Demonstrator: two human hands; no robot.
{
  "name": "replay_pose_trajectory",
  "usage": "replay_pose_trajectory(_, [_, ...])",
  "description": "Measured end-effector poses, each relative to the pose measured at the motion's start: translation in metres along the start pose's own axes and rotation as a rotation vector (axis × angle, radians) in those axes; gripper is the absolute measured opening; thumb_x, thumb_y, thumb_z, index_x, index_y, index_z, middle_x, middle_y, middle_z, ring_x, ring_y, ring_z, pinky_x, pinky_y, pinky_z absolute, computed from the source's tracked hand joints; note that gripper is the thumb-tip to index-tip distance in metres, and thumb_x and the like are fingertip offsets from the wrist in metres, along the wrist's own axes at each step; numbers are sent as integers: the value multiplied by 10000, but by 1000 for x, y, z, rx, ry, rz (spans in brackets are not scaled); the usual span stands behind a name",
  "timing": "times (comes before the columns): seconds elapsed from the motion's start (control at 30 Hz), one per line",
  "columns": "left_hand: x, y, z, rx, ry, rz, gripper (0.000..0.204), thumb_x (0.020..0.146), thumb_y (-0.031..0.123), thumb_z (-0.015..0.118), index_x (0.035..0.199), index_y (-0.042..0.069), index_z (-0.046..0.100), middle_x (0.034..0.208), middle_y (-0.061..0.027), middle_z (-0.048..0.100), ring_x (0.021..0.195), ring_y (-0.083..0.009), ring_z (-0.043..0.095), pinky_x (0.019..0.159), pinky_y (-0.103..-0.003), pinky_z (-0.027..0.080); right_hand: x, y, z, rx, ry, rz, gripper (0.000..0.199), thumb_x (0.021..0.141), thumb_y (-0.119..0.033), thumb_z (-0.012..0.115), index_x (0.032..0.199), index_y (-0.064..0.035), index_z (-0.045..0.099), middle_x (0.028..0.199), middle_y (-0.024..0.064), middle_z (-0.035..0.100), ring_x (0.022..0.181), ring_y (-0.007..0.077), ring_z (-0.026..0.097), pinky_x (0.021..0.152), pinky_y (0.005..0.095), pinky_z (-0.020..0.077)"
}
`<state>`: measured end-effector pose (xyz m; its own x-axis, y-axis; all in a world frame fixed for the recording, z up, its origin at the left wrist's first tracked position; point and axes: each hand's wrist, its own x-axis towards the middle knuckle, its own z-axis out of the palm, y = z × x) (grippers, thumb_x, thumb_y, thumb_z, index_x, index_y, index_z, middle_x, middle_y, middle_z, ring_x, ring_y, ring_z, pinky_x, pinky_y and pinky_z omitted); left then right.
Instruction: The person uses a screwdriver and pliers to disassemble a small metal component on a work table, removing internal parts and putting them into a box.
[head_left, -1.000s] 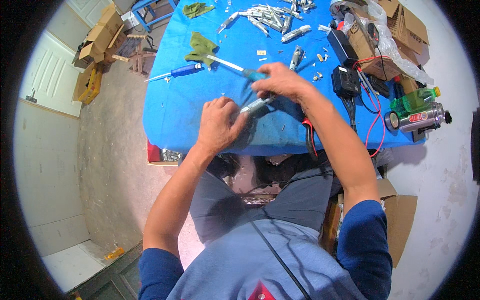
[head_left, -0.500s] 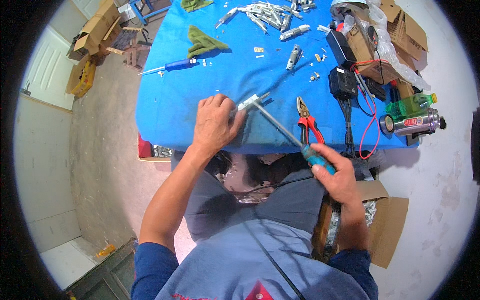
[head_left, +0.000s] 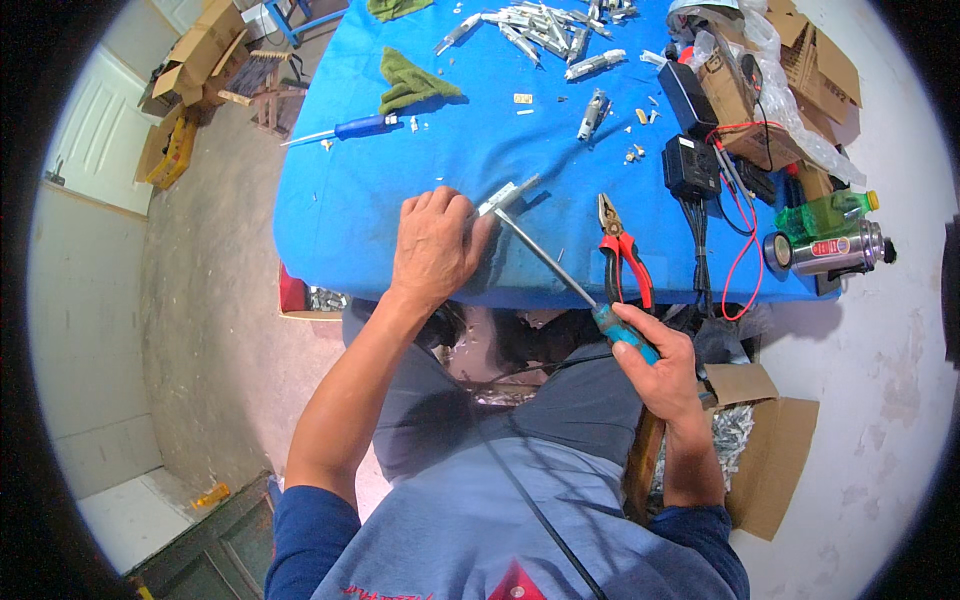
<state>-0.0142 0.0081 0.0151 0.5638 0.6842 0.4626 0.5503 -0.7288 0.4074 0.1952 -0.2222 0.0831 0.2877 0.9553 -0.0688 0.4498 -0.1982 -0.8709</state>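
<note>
On the blue cloth near the table's front edge, my left hand (head_left: 437,245) is closed around one end of a slim grey-white metal-and-plastic part (head_left: 507,196). The part's far end sticks out to the upper right of my fingers. In my right hand (head_left: 660,365) is a screwdriver (head_left: 548,258) with a teal handle and a long metal shaft. Its tip meets the lower side of the part, close to my left fingers. Red-handled pliers (head_left: 622,250) lie open on the cloth, just beyond my right hand.
A blue-handled screwdriver (head_left: 345,130) and a green rag (head_left: 408,82) lie at the left. Similar parts (head_left: 540,32) are heaped at the back. Black adapters (head_left: 690,167), a green bottle (head_left: 825,212) and a steel flask (head_left: 830,250) occupy the right. An open carton (head_left: 775,460) stands below.
My right hand has shifted slightly left and down, and the screwdriver's tip has slid along the part toward my left hand. The left hand keeps its grip.
</note>
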Motion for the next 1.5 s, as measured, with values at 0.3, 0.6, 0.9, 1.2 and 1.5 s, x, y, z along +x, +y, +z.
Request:
replay_pose_trajectory(0.3, [0, 1, 0, 10, -12, -11, 229, 891, 252, 691, 895, 33, 623, 901, -136, 593, 875, -332, 578, 811, -427, 411, 1, 8, 8, 121, 0, 100, 419, 872, -74, 683, 1274, 30, 628, 1165, 140, 708, 1023, 144, 653, 899, 290, 503])
replay_pose_trajectory(0.6, [0, 1, 0, 31, -28, -15, 227, 927, 258, 648, 894, 35, 623, 901, -136, 595, 870, -329, 578, 809, -427, 407, -5, 17, 6, 187, 6, 130, 431, 880, -97, 691, 1287, 28, 623, 1173, 133, 706, 1037, 128, 638, 910, 284, 495])
replay_pose_trajectory(0.9, [-1, 0, 2, 30, -15, -18, 230, 921, 263, 661, 891, 38, 626, 909, -132, 605, 874, -325, 583, 822, -424, 413, -5, 14, 9, 174, 15, 108, 427, 887, -108, 688, 1283, 36, 622, 1178, 143, 703, 1054, 144, 641, 922, 288, 492])
replay_pose_trajectory(1.2, [-1, 0, 4, 34, -1, -21, 240, 906, 270, 680, 883, 38, 623, 905, -128, 601, 875, -321, 583, 817, -423, 411, 0, 10, 9, 190, 0, 117, 423, 897, -120, 684, 1286, 35, 621, 1069, 100, 709, 904, 108, 633, 812, 266, 510])
replay_pose_trajectory(1.5, [0, 2, 5, 28, 11, -36, 230, 885, 252, 690, 858, 37, 613, 871, -131, 581, 855, -327, 576, 806, -427, 410, 7, 12, 16, 711, -94, 399, 430, 941, -162, 666, 1338, -16, 591, 1020, 99, 681, 740, 83, 619, 618, 225, 510])
